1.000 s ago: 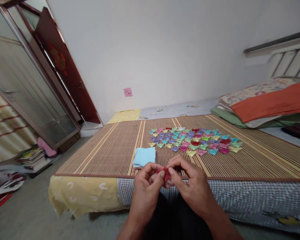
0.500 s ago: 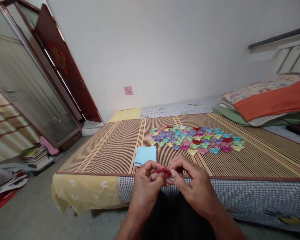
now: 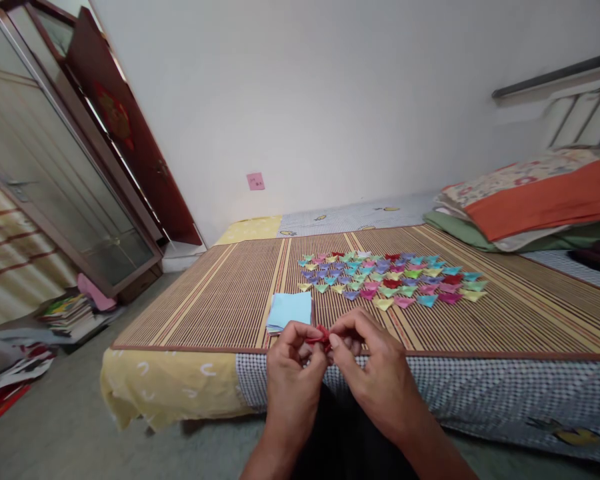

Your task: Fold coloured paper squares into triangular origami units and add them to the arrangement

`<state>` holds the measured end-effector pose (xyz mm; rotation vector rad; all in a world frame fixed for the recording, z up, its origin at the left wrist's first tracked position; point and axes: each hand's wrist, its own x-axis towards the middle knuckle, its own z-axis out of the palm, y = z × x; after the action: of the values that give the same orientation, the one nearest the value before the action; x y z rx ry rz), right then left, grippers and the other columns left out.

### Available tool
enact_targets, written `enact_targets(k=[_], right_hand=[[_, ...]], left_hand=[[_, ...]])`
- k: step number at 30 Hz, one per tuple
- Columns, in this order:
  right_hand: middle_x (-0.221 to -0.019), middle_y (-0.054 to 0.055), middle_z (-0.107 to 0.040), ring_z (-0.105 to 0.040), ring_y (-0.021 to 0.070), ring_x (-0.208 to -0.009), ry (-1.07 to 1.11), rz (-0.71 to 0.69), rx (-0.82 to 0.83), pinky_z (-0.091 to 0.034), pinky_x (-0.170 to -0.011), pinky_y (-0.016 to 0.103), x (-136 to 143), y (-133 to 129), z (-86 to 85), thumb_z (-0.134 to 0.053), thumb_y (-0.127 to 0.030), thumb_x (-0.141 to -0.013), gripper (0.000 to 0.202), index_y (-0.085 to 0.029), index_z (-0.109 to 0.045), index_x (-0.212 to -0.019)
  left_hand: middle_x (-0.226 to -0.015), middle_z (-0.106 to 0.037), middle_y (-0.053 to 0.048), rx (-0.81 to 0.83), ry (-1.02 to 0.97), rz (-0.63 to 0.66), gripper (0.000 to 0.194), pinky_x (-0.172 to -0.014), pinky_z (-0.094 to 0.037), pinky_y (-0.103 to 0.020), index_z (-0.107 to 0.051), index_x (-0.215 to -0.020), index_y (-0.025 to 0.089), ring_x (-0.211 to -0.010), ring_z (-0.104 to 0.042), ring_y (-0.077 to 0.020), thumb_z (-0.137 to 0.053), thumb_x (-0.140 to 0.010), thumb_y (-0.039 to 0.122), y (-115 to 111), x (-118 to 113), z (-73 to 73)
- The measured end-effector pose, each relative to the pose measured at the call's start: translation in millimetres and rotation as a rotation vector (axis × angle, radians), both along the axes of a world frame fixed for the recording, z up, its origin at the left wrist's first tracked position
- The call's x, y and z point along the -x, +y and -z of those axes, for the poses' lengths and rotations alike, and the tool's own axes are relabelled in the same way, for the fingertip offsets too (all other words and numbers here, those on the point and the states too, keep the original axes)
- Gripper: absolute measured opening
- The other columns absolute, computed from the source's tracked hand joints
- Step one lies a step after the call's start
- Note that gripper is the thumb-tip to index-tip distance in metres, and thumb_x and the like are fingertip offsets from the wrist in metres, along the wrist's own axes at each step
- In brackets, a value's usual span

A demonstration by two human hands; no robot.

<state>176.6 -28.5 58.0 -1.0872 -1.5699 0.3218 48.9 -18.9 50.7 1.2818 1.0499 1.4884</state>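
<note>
Between my fingers is a small piece of folded red paper [image 3: 322,336], partly covered by the fingertips. My left hand [image 3: 296,363] pinches its left side between thumb and fingers. From the right, my right hand [image 3: 370,353] grips it with thumb and forefinger, the two hands almost touching. Just beyond my left hand, a stack of square paper with a light blue sheet on top [image 3: 290,311] lies on the striped mat. Farther off to the right, many folded paper pieces [image 3: 390,277] in several colours are laid out in rows.
The striped bamboo mat [image 3: 220,293] covers most of the bed, whose front edge runs just behind my hands. Folded bedding [image 3: 540,200] is piled at the right. A stack of books [image 3: 70,313] stands low at the left, near the glass door [image 3: 65,167].
Both hands have shifted slightly left with the red paper. My right fingers have moved closer to my left fingers, covering more of the paper. The stack and rows are unchanged.
</note>
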Motion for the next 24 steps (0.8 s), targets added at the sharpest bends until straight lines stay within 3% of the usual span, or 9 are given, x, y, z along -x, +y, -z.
enact_targets(k=[8,12,16,18,21,24], right_hand=[[-0.069,0.001,-0.068,-0.065,0.016,-0.058,0.101,0.001,0.146,-0.049,-0.053,0.024,-1.5,-2.7,-4.2,-0.052,-0.022,-0.09,0.013,-0.021,-0.062,-0.082],[-0.065,0.0,-0.068,-0.065,0.0152,-0.056,0.111,-0.002,0.164,-0.048,-0.052,0.023,-3.7,0.8,-8.2,-0.053,-0.021,-0.088,0.013,-0.021,-0.061,-0.078],[-0.065,-0.001,-0.066,-0.062,0.0151,-0.057,0.062,-0.01,0.169,-0.047,-0.053,0.024,-11.4,7.7,-7.4,-0.052,-0.019,-0.088,0.014,-0.02,-0.062,-0.078],[-0.065,-0.001,-0.064,-0.059,0.0152,-0.058,-0.003,-0.039,0.188,-0.045,-0.055,0.025,-18.8,11.8,-6.3,-0.053,-0.018,-0.088,0.014,-0.02,-0.064,-0.079],[-0.07,-0.001,-0.064,-0.059,0.0154,-0.063,-0.105,-0.136,0.233,-0.043,-0.06,0.026,-30.7,16.9,-7.8,-0.054,-0.015,-0.09,0.015,-0.02,-0.065,-0.081],[-0.078,-0.001,-0.067,-0.062,0.0152,-0.073,-0.212,-0.276,0.248,-0.043,-0.067,0.026,-38.0,20.9,-13.8,-0.056,-0.01,-0.092,0.018,-0.02,-0.068,-0.082]], left_hand=[[-0.078,-0.073,0.0,-0.161,0.133,-0.106,0.008,-0.07,-0.053,-0.024,-0.069,-0.082,0.02,-0.072,-0.069,-0.0154,-0.068,-0.082,0.012,-2.3,0.4,7.3],[-0.079,-0.072,-0.001,-0.142,0.096,-0.108,0.004,-0.071,-0.054,-0.026,-0.069,-0.083,0.02,-0.074,-0.068,-0.0168,-0.068,-0.085,0.016,-2.2,-3.4,12.1],[-0.083,-0.072,-0.001,-0.093,0.113,-0.037,0.004,-0.073,-0.053,-0.027,-0.067,-0.088,0.02,-0.078,-0.068,-0.0172,-0.065,-0.088,0.017,-4.3,-7.4,15.3],[-0.097,-0.073,-0.003,-0.085,0.162,0.032,0.007,-0.078,-0.052,-0.028,-0.066,-0.094,0.021,-0.088,-0.07,-0.0183,-0.068,-0.088,0.017,-6.2,-5.4,14.9],[-0.121,-0.07,-0.006,-0.07,0.149,0.118,0.015,-0.086,-0.051,-0.03,-0.06,-0.1,0.023,-0.101,-0.068,-0.0196,-0.071,-0.091,0.027,-5.1,5.4,10.5],[-0.119,-0.068,-0.008,-0.025,0.091,0.198,0.018,-0.088,-0.051,-0.033,-0.057,-0.106,0.022,-0.102,-0.067,-0.0209,-0.063,-0.097,0.037,4.5,20.6,2.6]])
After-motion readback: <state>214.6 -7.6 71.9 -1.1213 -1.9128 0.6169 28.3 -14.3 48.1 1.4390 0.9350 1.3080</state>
